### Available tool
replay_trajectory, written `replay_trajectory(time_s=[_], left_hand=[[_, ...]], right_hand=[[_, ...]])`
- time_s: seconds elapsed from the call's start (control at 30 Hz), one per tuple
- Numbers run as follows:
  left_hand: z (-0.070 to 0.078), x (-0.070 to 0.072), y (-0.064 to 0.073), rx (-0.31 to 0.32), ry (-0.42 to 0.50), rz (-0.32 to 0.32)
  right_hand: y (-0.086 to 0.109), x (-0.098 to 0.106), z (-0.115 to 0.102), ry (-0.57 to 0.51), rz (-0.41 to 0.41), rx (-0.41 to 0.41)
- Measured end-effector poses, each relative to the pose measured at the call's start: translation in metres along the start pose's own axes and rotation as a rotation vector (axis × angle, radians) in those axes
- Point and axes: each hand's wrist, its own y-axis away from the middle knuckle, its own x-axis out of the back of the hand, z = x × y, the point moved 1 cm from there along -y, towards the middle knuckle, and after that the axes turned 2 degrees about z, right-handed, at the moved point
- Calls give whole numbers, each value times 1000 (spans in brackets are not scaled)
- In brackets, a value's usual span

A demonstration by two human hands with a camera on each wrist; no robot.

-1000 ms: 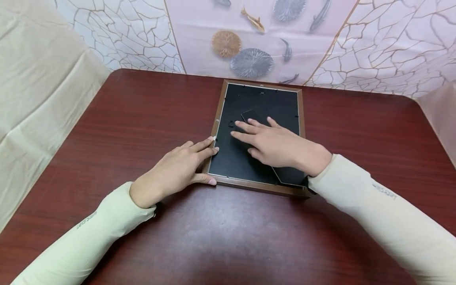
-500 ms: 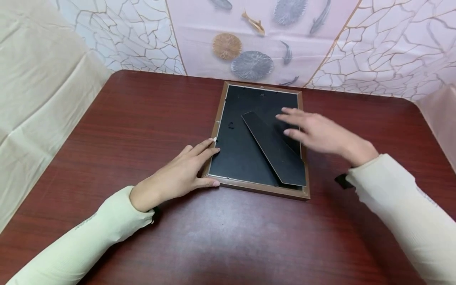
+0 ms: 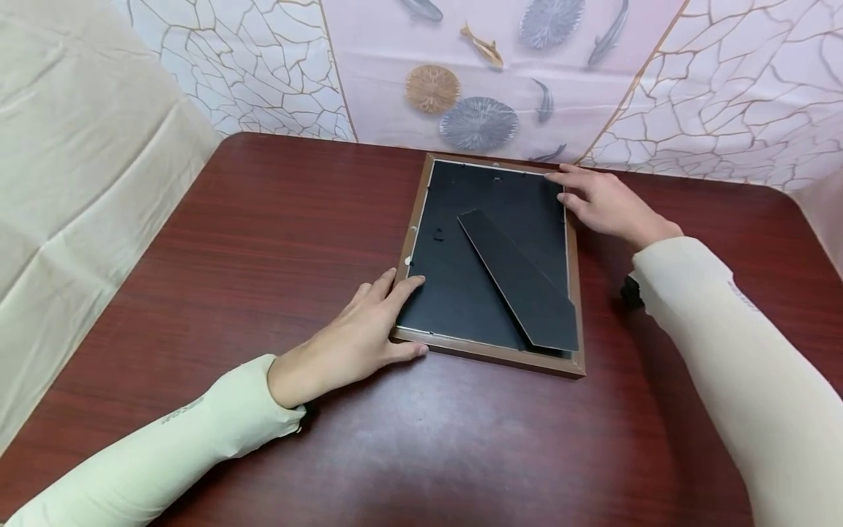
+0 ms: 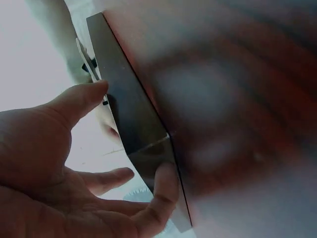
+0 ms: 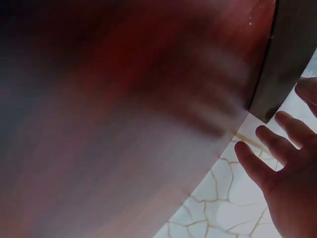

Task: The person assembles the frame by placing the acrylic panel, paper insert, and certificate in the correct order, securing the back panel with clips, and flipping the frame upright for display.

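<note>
A brown-edged picture frame (image 3: 487,358) lies face down on the table, its black backing (image 3: 461,293) up. Its easel stand (image 3: 520,285) runs slantwise across the backing, slightly raised at the near end. My left hand (image 3: 349,344) holds the frame's near left corner, thumb at the near edge and fingers at the left edge. In the left wrist view, thumb and fingers straddle the frame's corner (image 4: 133,104). My right hand (image 3: 612,201) is at the far right corner, fingertips over the edge. The right wrist view has its spread fingers (image 5: 252,161) beside that corner.
The frame rests on a dark red wooden table (image 3: 296,219), its far edge close to a patterned cloth backdrop (image 3: 461,66). A cream cloth (image 3: 85,183) hangs at the left. Small tabs and a black hanger (image 3: 439,234) stick up from the backing.
My right hand has lifted off the stand and moved to the far right corner, uncovering the stand. My left hand has slid slightly nearer along the left edge, off the white tab.
</note>
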Motion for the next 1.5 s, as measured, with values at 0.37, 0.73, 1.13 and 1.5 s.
replay_trajectory(time_s=[0.37,0.73,1.13,1.5], left_hand=[[0,-2,0,-124,-115,62],[-4,7,-2,-137,-190,-12],[-14,31,3,-243,79,34],[-14,63,-5,-254,154,203]], right_hand=[[-20,-3,-6,124,-90,16],[-4,-1,-10,112,-80,20],[42,2,-7,58,29,0],[86,1,-19,-3,111,-125]])
